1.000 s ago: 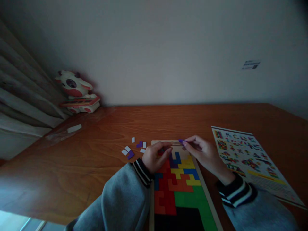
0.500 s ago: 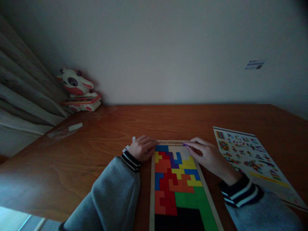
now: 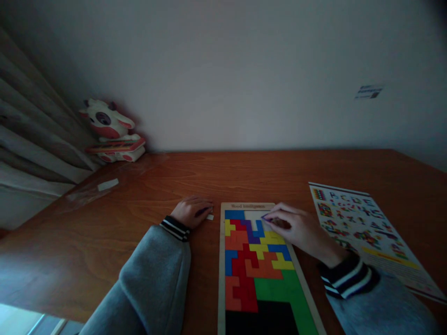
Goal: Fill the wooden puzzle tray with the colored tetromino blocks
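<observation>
Two hands: right hand (image 3: 296, 230), fingers pinched nearly together on purple piece (image 3: 264, 217) at puzzle board's (image 3: 247, 206) pale far end, likely tip-held for sight below; left hand (image 3: 192, 211), fingers curled beside white tile (image 3: 210, 217), hold unclear

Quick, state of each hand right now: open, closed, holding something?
Left hand: by a white tile; grip cannot be told.
Right hand: closed, pinching a purple piece over the puzzle board.
</observation>
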Demonstrator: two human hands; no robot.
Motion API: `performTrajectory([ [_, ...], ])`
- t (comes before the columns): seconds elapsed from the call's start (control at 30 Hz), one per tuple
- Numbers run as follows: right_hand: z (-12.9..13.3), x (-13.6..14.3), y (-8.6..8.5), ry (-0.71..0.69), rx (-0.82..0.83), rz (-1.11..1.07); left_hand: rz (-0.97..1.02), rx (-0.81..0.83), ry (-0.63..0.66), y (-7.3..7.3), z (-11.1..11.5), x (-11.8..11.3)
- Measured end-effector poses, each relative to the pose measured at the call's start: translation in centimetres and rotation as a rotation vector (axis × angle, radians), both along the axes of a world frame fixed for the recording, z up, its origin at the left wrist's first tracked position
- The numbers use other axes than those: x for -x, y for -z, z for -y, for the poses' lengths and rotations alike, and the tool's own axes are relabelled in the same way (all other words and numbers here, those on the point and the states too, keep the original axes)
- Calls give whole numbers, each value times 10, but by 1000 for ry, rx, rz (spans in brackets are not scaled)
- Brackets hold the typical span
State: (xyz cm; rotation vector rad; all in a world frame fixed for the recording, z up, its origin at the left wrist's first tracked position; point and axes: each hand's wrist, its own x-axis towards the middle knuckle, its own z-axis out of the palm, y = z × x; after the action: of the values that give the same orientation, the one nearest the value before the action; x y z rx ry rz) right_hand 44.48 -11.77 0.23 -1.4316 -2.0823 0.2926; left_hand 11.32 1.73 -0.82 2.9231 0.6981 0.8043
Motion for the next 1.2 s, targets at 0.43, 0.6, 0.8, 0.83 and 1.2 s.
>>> performTrajectory([
  [0.43,-1,-1,-1,43,6,73,1,-2,-13,1,0,0],
  [0.6,-1,0,-1,74,46,27,-4,-16,-6,-1,0,1],
  [0.8,1,0,-5,79,94,45,-10,10,-9,-1,0,1],
  [0.83,2,0,-5,77,99,51,-9,11,-11,-1,0,2],
  [1.2,1,0,-4,88,83,30,4,31,10,-2,0,2],
])
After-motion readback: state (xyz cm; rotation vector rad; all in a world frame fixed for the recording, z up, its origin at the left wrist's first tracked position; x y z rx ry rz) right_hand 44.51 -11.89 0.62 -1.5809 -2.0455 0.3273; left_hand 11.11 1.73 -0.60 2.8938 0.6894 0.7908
